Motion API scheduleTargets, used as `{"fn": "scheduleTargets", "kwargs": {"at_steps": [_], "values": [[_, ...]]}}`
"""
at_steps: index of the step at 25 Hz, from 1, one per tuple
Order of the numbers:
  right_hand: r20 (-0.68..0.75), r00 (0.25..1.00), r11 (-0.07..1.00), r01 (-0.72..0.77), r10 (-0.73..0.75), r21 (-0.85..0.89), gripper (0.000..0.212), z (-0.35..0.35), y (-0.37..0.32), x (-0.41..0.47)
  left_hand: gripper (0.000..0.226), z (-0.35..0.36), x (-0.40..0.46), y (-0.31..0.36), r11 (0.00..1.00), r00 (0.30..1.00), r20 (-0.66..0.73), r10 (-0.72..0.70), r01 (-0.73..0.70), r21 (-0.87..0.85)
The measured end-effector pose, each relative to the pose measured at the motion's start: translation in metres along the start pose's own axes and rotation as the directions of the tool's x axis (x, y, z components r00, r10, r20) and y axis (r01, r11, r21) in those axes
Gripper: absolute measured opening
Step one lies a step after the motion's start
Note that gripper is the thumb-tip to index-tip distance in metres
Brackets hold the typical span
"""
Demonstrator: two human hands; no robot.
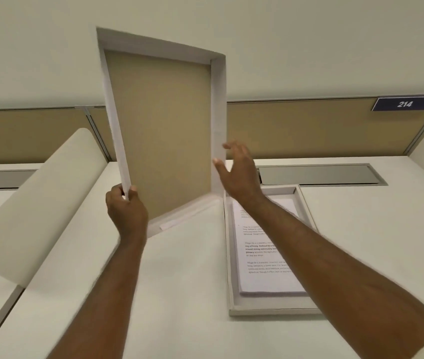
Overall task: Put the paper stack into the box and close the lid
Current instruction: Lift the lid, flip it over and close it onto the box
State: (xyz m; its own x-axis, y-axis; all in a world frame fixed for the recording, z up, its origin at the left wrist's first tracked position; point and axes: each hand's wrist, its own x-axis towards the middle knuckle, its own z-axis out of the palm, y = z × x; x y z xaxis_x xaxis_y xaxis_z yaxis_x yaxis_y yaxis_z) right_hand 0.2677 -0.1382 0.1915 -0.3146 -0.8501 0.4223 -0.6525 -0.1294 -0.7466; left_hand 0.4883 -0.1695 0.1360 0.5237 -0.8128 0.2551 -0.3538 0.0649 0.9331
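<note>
A shallow grey-white box (268, 310) lies on the desk at centre right. A stack of printed white paper (262, 268) rests inside it, partly hidden by my right forearm. The box lid (161, 130), white-rimmed with a tan inside, is held up nearly upright above the desk, left of the box, its hollow side facing me. My left hand (126, 208) grips the lid's lower left rim. My right hand (236, 172) is spread open at the lid's right rim, fingers apart, thumb touching or just off the edge.
The white desk (179, 294) runs under both arms. A curved cream divider (37, 203) rises at the left. A grey cable flap (319, 174) is set into the desk behind the box. Tan partition panels and a blue "214" sign (404, 103) stand at the back.
</note>
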Motion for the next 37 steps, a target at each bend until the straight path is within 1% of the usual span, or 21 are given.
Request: {"fn": "scheduleTargets", "kwargs": {"at_steps": [2,4,7,10,11,12,14,15,17,19,20,21,22,26,28,29,31,33,34,35,37], "values": [[0.125,0.992,0.987,-0.018,-0.002,0.159,0.054,-0.001,-0.037,-0.009,0.022,0.012,-0.023,0.020,0.993,0.987,-0.115,0.114,-0.111,0.032],[0.238,0.971,0.944,-0.099,0.022,0.315,0.064,-0.002,-0.067,-0.020,0.025,0.021,-0.047,0.040,0.987,0.975,-0.156,0.160,-0.153,0.056],[0.219,0.976,0.898,-0.102,0.006,0.429,0.072,-0.002,-0.093,-0.027,0.034,0.033,-0.068,0.052,0.980,0.976,-0.130,0.178,-0.163,0.118],[0.029,0.998,0.890,-0.066,0.060,0.450,0.065,0.003,-0.104,-0.032,0.027,0.041,-0.087,0.059,0.942,0.951,-0.030,0.308,-0.301,0.146],[-0.076,0.989,0.893,-0.080,0.126,0.443,0.063,0.005,-0.105,-0.034,0.038,0.041,-0.095,0.061,0.930,0.946,0.045,0.320,-0.322,0.177],[-0.182,0.964,0.895,-0.100,0.196,0.434,0.059,0.006,-0.105,-0.036,0.063,0.039,-0.104,0.062,0.908,0.938,0.123,0.325,-0.346,0.235],[-0.337,0.903,0.898,-0.106,0.267,0.427,0.042,0.005,-0.097,-0.036,0.101,0.046,-0.119,0.064,0.920,0.934,0.214,0.287,-0.331,0.209],[-0.375,0.887,0.897,-0.090,0.269,0.432,0.034,0.001,-0.090,-0.034,0.096,0.051,-0.127,0.056,0.891,0.898,0.269,0.347,-0.406,0.204],[-0.390,0.890,0.886,-0.032,0.235,0.462,0.030,-0.013,-0.073,-0.029,0.052,0.057,-0.140,0.040,0.805,0.773,0.370,0.515,-0.585,0.101],[-0.377,0.910,0.865,0.044,0.171,0.500,0.031,-0.035,-0.053,-0.023,0.067,0.055,-0.143,0.025,0.690,0.632,0.409,0.658,-0.724,0.010],[-0.369,0.918,0.853,0.071,0.147,0.517,0.030,-0.045,-0.042,-0.020,0.071,0.053,-0.139,0.019,0.685,0.618,0.397,0.679,-0.727,-0.038],[-0.359,0.924,0.839,0.088,0.133,0.536,0.029,-0.056,-0.030,-0.017,0.071,0.052,-0.132,0.016,0.691,0.629,0.362,0.688,-0.720,-0.062],[-0.344,0.931,0.820,0.102,0.121,0.564,0.030,-0.066,-0.019,-0.014,0.072,0.051,-0.124,0.015,0.730,0.677,0.333,0.656,-0.682,-0.052],[-0.226,0.972,0.684,0.123,0.063,0.719,0.042,-0.100,0.018,-0.009,0.081,0.060,-0.065,0.013,0.906,0.881,0.248,0.402,-0.422,0.030],[-0.164,0.985,0.611,0.095,0.059,0.786,0.047,-0.115,0.036,-0.009,0.082,0.061,-0.032,0.013,0.968,0.912,0.331,0.241,-0.250,-0.016],[-0.128,0.990,0.565,0.069,0.065,0.822,0.051,-0.122,0.045,-0.008,0.081,0.062,-0.021,0.016,0.982,0.885,0.426,0.189,-0.170,-0.082],[-0.038,0.995,0.477,-0.009,0.088,0.879,0.055,-0.133,0.065,-0.005,0.071,0.065,-0.015,0.023,0.981,0.764,0.633,0.126,-0.004,-0.192],[0.049,0.992,0.425,-0.096,0.119,0.900,0.052,-0.139,0.084,-0.001,0.063,0.071,-0.027,0.030,0.971,0.628,0.775,0.070,0.137,-0.198],[0.085,0.986,0.416,-0.139,0.145,0.899,0.050,-0.142,0.093,0.001,0.066,0.075,-0.035,0.032,0.967,0.590,0.807,0.030,0.186,-0.173],[0.113,0.977,0.419,-0.181,0.182,0.890,0.048,-0.144,0.103,0.002,0.069,0.080,-0.043,0.031,0.963,0.585,0.811,-0.011,0.223,-0.148],[0.141,0.956,0.444,-0.247,0.259,0.861,0.041,-0.148,0.124,0.006,0.057,0.088,-0.060,0.030,0.962,0.636,0.769,-0.063,0.243,-0.122]]}}
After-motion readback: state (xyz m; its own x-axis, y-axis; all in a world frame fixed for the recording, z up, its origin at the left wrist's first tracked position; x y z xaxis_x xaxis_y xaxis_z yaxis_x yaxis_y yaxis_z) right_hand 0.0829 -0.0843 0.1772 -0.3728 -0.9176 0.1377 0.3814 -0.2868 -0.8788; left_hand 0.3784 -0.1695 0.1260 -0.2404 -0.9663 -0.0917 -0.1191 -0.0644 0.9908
